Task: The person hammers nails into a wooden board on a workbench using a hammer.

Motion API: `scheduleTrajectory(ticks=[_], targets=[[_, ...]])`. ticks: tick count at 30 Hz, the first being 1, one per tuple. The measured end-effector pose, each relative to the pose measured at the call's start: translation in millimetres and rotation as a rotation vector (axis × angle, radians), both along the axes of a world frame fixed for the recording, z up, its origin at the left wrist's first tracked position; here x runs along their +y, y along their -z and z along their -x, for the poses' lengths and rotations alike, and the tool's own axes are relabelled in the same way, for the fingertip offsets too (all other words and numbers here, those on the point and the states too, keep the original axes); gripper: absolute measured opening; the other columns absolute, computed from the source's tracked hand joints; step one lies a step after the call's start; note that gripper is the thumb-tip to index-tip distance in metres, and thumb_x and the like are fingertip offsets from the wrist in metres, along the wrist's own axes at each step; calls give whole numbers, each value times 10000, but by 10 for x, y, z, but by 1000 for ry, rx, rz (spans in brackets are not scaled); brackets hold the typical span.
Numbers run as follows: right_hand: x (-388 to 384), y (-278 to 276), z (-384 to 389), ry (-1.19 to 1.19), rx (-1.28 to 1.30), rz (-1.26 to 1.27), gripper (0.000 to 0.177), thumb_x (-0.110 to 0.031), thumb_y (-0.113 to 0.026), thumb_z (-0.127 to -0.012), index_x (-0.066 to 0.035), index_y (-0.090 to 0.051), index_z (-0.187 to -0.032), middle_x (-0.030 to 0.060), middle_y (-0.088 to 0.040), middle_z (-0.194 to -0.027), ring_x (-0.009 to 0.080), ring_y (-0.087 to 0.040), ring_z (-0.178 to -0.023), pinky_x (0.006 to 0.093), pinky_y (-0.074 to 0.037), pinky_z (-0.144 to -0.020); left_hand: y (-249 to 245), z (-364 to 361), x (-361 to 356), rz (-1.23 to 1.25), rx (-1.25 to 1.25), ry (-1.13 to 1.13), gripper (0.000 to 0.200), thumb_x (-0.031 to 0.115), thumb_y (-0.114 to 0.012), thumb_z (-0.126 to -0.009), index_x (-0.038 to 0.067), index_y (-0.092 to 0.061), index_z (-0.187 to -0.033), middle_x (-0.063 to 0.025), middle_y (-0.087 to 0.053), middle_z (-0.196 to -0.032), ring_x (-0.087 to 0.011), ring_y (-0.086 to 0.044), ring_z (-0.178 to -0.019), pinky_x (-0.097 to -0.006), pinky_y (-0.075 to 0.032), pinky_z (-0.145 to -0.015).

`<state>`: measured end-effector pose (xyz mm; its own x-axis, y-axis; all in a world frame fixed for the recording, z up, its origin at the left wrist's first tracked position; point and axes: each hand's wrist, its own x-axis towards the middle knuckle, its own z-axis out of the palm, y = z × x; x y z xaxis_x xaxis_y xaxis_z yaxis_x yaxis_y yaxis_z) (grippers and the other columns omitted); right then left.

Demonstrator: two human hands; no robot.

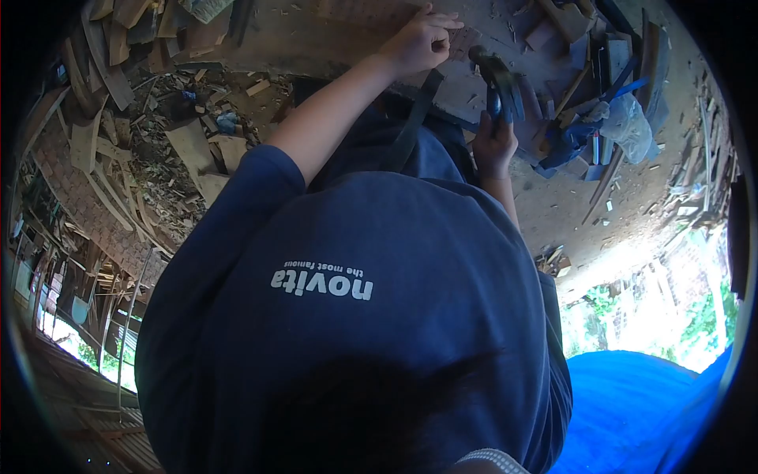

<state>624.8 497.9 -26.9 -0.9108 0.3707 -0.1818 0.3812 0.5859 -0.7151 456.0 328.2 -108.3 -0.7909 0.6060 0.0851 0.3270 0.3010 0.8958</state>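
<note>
My left hand (418,43) is over the brown work surface (347,30) at the top, thumb and a finger pinched together, the others partly stretched out. Whatever the pinch holds is too small to make out. Lower and to its right, my right hand (495,148) grips a dark hammer (501,87), whose metal head points up and toward the left hand. A dark strap (416,118) hangs between my arms.
Wood offcuts (193,146) and chips litter the ground at left. On the right lie wood strips, a clear plastic bag (628,126) and dark blue cloth or plastic (567,142). A bright blue sheet (632,403) fills the lower right.
</note>
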Motion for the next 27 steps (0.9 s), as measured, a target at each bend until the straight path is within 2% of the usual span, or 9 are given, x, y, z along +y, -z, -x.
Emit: scheduleTrajectory(ticks=[5, 11, 14, 16, 17, 19, 23, 26, 27], targets=[[37, 41, -68, -49, -29, -82, 240, -136, -654, -912, 14, -587, -1087, 197, -648, -785, 330, -677, -677, 352, -507, -594, 133, 6, 29, 22, 47, 17, 88, 80, -669, -824, 73, -621, -750, -74, -641, -1273, -224, -517, -1299, -486, -225, -1181], [113, 23, -184, 177, -13, 73, 205, -183, -624, -947, -14, -593, -1058, 149, -591, -706, 242, -566, -555, 318, -456, -554, 86, 44, 35, 31, 44, 24, 58, 107, -673, -822, 67, -651, -787, -73, -661, -1225, -238, -526, -1287, -514, -236, -1172], [221, 129, -187, 242, -74, 46, 234, -214, -612, -959, -5, -589, -1061, 124, -597, -697, 184, -560, -575, 305, -456, -572, -130, 143, 150, 90, 53, 16, 97, 118, -690, -830, 60, -637, -773, -79, -678, -1177, -256, -583, -1201, -447, -348, -1111], [282, 227, -241, 270, -90, 57, 237, -216, -616, -961, 0, -593, -1057, 107, -602, -714, 144, -541, -610, 289, -451, -589, -258, 250, 292, 219, -113, -35, 112, 150, -690, -837, 45, -658, -816, -98, -696, -1043, -297, -629, -1058, -408, -471, -947], [294, 267, -269, 281, -126, 77, 241, -218, -620, -963, 5, -598, -1053, 90, -607, -731, 104, -522, -645, 272, -445, -606, -281, 336, 394, 214, -98, -21, 112, 150, -690, -837, 45, -658, -816, -98, -696, -1043, -297, -629, -1058, -408, -471, -947], [291, 379, -334, 291, -83, 45, 248, -219, -623, -960, 9, -592, -1053, 123, -609, -729, 131, -541, -630, 286, -455, -605, -300, 516, 672, 156, -134, -77, 141, 212, -689, -822, 73, -667, -814, -115, -662, -896, -340, -612, -915, -446, -489, -799], [281, 391, -434, 265, -6, -26, 241, -213, -628, -950, 3, -589, -1052, 164, -611, -739, 224, -581, -611, 328, -472, -601, -281, 969, 1363, 136, 75, -79, 132, 211, -680, -827, 78, -675, -827, -112, -655, -876, -333, -617, -932, -442, -507, -775], [269, 304, -499, 277, -137, 84, 261, -213, -631, -945, 6, -589, -1079, 196, -629, -773, 306, -638, -664, 363, -487, -621, -344, 1238, 1826, 204, 157, -90, 109, 206, -659, -837, 106, -692, -864, -121, -651, -959, -330, -619, -992, -435, -522, -806], [271, 282, -525, 273, -133, 90, 261, -213, -631, -945, 6, -589, -1079, 196, -629, -773, 306, -638, -664, 363, -487, -621, -433, 1336, 1967, 323, 8, -40, 146, 189, -649, -848, 55, -684, -893, -172, -618, -1126, -337, -561, -1138, -454, -430, -964]])
